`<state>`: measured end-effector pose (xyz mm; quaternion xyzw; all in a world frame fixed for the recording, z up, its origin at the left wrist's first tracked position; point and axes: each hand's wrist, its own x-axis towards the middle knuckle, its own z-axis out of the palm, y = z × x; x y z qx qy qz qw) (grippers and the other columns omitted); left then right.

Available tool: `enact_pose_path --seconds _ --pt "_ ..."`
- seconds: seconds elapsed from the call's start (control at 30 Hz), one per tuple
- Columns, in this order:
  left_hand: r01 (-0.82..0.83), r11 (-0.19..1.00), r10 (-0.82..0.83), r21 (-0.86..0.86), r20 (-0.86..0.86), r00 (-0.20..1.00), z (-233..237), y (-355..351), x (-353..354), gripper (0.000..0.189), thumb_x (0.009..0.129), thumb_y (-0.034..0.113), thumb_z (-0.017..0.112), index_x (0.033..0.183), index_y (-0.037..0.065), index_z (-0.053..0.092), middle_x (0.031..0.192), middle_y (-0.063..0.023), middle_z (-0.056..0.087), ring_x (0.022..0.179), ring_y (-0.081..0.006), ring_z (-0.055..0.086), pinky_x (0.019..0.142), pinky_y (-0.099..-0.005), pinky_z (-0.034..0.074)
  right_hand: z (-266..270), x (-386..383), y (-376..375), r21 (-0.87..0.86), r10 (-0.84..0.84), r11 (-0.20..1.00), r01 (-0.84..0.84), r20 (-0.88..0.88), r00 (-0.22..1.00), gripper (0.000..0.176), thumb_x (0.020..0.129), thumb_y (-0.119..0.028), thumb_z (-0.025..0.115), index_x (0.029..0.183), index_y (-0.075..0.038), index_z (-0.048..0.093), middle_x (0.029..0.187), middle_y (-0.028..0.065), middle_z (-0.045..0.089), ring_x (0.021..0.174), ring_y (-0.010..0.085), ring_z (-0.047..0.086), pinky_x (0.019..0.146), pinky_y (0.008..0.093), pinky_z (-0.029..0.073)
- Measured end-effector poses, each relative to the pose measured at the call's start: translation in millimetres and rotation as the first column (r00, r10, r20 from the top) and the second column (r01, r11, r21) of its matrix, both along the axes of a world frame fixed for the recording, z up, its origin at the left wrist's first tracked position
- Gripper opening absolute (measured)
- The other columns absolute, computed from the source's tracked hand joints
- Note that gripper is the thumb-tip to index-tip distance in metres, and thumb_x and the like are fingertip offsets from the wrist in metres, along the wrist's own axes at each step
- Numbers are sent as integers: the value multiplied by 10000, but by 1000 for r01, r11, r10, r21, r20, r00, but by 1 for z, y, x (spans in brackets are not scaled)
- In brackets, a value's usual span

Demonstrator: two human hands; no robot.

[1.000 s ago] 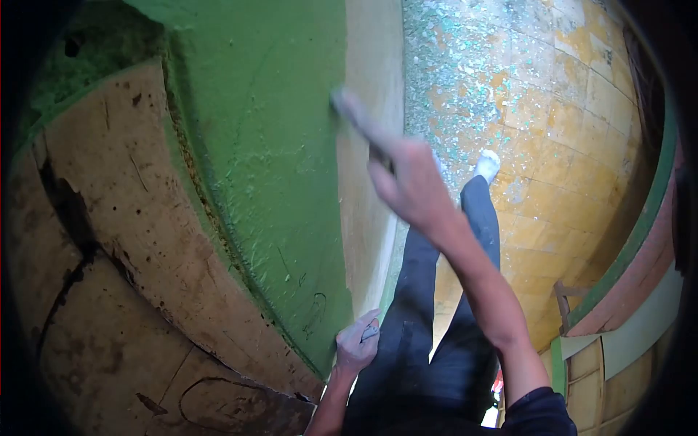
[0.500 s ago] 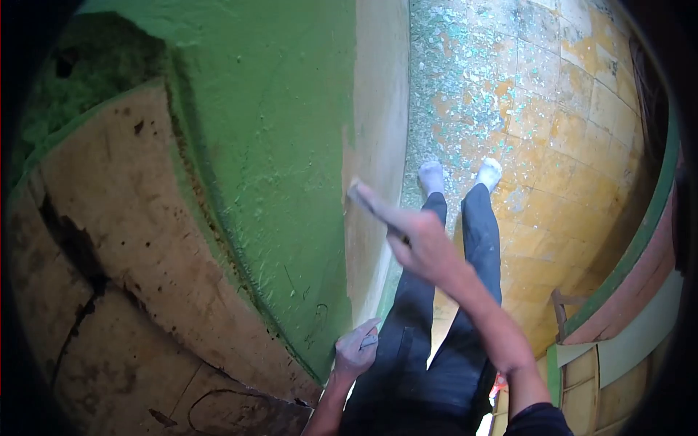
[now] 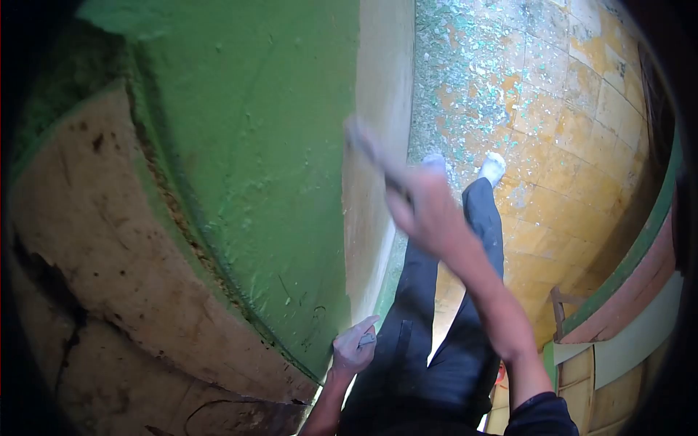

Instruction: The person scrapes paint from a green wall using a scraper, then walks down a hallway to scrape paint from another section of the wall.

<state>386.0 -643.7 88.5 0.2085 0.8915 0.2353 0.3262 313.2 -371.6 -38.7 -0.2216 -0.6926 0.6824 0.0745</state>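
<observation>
My right hand [image 3: 430, 211] is wrapped round a long, narrow scraper [image 3: 374, 154], blurred by motion. Its far end is at the border between the green paint [image 3: 269, 167] and the bare tan strip [image 3: 367, 182] of the wall; contact cannot be made out. Lower down, my left hand [image 3: 353, 349], dusted whitish, is closed beside the wall's lower edge. A small grey piece [image 3: 367, 339] shows between its fingers, too little of it visible to name.
Green and white paint flakes [image 3: 472, 73] litter the yellow tiled floor [image 3: 560, 174] along the wall. My feet in whitish socks [image 3: 493, 166] stand among them. A brown, cracked panel [image 3: 145, 276] is at left. At right runs a curved green-edged pink wall [image 3: 625, 298].
My right hand and the scraper have moved up along the paint border. My left hand stays almost in place, and the view has shifted slightly.
</observation>
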Motion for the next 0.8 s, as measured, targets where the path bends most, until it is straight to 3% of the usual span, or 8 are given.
enact_pose_path --seconds 0.1,0.13,0.27,0.4,0.47,0.6,0.7,0.8 --pt "2 1000 -2 18 -1 1000 0 2 -2 268 846 -50 667 1096 16 738 651 -105 608 488 -171 549 489 -301 445 6 19 -13 23 50 999 -50 -26 998 782 777 65 487 1524 -162 465 1136 278 678 639 289 603 670 388 502" --pt "-4 1000 4 -2 8 1000 2 1 -1 268 847 -48 669 1097 19 738 645 -102 599 490 -169 548 489 -301 445 9 0 10 -2 57 998 -57 13 998 800 764 78 472 1527 -161 458 1137 273 676 750 344 650 762 420 518" --pt "-5 999 5 -34 4 1000 1 3 1 266 854 -43 677 1099 36 743 624 -94 572 487 -161 539 487 -300 443 4 -19 29 -44 32 999 -31 7 999 825 750 109 440 1530 -157 457 1123 284 669 832 397 697 819 463 530" --pt "-18 996 28 -91 107 994 7 1 1 280 867 -33 667 1137 12 722 832 -160 704 644 -263 678 604 -350 541 27 13 8 -52 218 976 -213 131 967 759 757 80 458 1490 -107 521 1310 216 631 798 293 620 1048 556 276" --pt "8 996 -1 -91 80 997 3 1 2 292 865 -31 667 1148 15 718 837 -156 707 648 -261 680 608 -347 542 21 -35 53 -140 87 987 -75 87 992 747 773 80 452 1495 -99 511 1288 222 643 747 294 589 1032 533 309" --pt "-15 988 38 -151 146 989 11 1 1 323 851 -34 664 1168 16 708 834 -145 706 651 -259 681 614 -343 543 12 -21 19 4 -49 999 49 -47 998 759 802 69 470 1530 -147 461 1174 265 662 603 310 548 692 402 478" --pt "-4 994 17 -109 116 993 10 6 0 351 835 -43 661 1177 23 706 809 -131 694 644 -255 675 608 -333 537 25 3 17 -83 183 981 -176 91 979 782 782 71 481 1536 -139 450 1183 252 670 769 336 685 781 351 520" --pt "-33 988 56 -149 150 987 11 9 -1 347 839 -38 660 1176 30 709 808 -129 694 650 -257 681 614 -333 541 12 -33 59 -86 75 994 -69 71 995 788 764 72 492 1530 -111 457 1265 206 670 928 336 728 934 313 510"
